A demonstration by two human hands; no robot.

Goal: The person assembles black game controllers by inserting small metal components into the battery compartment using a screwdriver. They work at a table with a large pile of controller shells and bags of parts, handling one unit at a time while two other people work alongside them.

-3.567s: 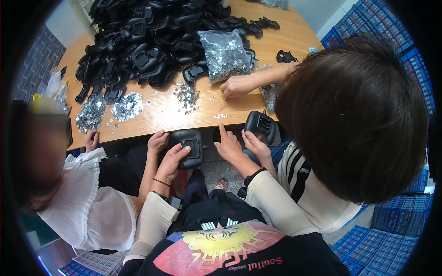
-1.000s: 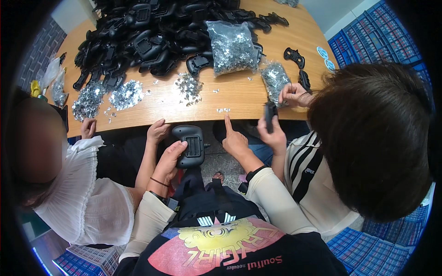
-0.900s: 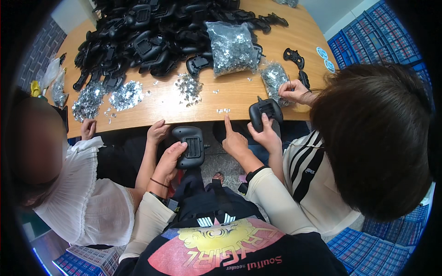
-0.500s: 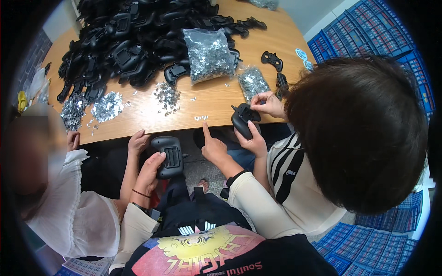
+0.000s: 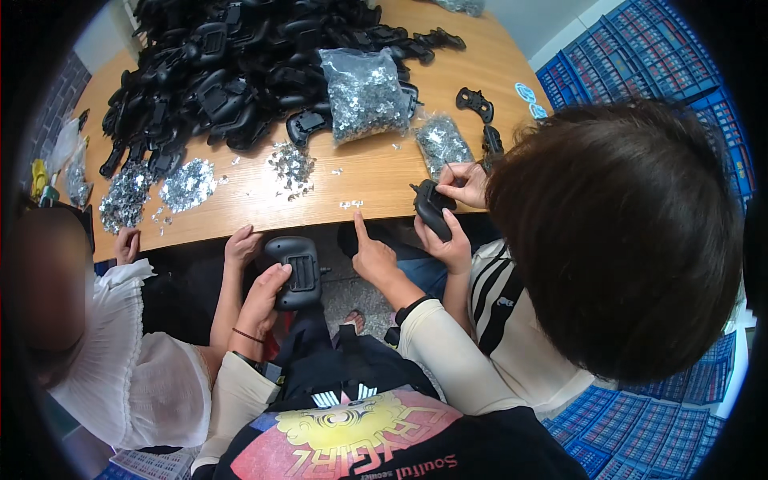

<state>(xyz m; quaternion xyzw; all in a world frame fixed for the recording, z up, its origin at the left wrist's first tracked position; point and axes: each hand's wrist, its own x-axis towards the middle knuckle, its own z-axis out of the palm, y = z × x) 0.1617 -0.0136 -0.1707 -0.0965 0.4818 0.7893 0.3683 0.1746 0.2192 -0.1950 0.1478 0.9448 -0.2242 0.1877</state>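
Note:
My left hand [image 5: 262, 298] grips a black game controller [image 5: 297, 273] below the table edge, its thumb on the back beside the uncovered battery compartment. My right hand [image 5: 376, 260] has its index finger stretched out and the other fingers curled, with nothing visible in it. That fingertip points at a short row of small silvery metal clips [image 5: 352, 205] near the table's front edge; I cannot tell whether it touches them. To the right, a co-worker's hands hold another black controller [image 5: 433, 210] with a thin tool at it.
Black controller shells [image 5: 232, 76] lie heaped across the back left of the wooden table [image 5: 320, 204]. A clear bag of metal pieces [image 5: 366, 96] and a smaller bag [image 5: 442, 146] stand before them. Loose pieces [image 5: 188, 184] lie leftward. Blue trays [image 5: 632, 60] fill the right side; co-workers sit on both sides.
The co-worker on the right has leaned slightly left, and the controller in that person's hands has shifted a little to the right. My hands have hardly moved.

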